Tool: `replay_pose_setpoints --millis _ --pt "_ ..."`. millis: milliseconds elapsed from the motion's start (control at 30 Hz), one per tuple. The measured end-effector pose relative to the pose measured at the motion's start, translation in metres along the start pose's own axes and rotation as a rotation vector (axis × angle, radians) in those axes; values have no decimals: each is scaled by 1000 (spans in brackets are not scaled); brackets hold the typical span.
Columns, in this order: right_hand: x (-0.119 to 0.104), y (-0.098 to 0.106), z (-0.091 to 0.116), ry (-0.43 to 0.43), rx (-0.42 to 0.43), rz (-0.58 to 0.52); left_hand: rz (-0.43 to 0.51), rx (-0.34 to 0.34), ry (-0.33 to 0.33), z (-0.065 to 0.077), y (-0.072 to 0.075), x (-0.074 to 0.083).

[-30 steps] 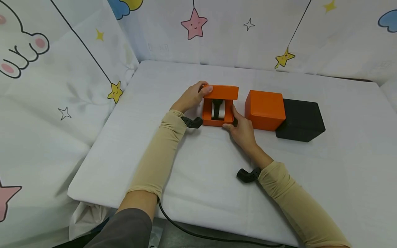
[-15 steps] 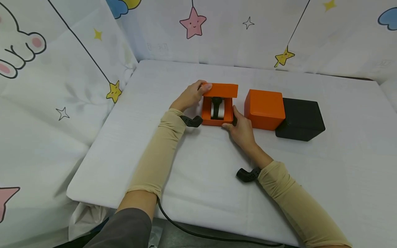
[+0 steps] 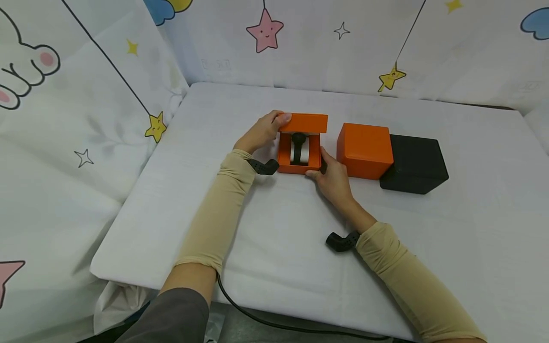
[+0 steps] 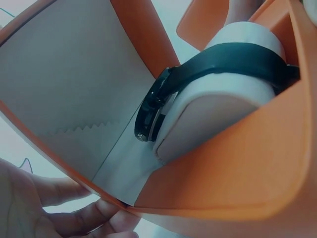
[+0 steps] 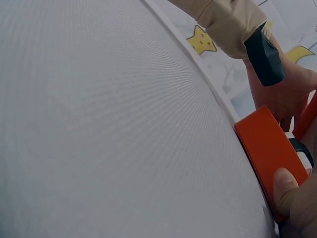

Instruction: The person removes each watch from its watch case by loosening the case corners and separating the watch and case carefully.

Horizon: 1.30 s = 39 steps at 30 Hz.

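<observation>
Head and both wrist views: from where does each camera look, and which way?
Head: on the head, facing forward and down at the open box; left hand, right hand, sleeves show.
Left wrist: on that wrist, facing into the box; fingers show.
Right wrist: on that wrist, facing across the table; right thumb and left hand show.
Both wrist views share the box and watch.

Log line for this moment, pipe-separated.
left hand: grips raised lid | right hand: holds orange box | watch: on white cushion inside | orange block, black block: right of box
</observation>
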State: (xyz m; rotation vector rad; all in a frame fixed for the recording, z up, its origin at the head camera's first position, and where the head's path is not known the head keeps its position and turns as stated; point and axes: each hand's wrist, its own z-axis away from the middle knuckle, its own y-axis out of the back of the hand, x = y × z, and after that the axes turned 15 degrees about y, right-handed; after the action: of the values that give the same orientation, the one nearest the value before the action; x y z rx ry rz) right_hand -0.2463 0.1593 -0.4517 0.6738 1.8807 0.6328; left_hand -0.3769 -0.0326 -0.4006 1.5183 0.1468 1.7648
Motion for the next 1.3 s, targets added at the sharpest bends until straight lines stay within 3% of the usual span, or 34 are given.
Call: replay_pose_setpoints --millis 467,733,1300 --pt "1 3 -1 2 11 -5 21 -45 1 -2 3 8" --pt "2 5 -1 12 -2 -16 80 -67 19 -4 3 11" --pt "1 10 2 -6 -8 -30 109 -63 44 -1 0 21"
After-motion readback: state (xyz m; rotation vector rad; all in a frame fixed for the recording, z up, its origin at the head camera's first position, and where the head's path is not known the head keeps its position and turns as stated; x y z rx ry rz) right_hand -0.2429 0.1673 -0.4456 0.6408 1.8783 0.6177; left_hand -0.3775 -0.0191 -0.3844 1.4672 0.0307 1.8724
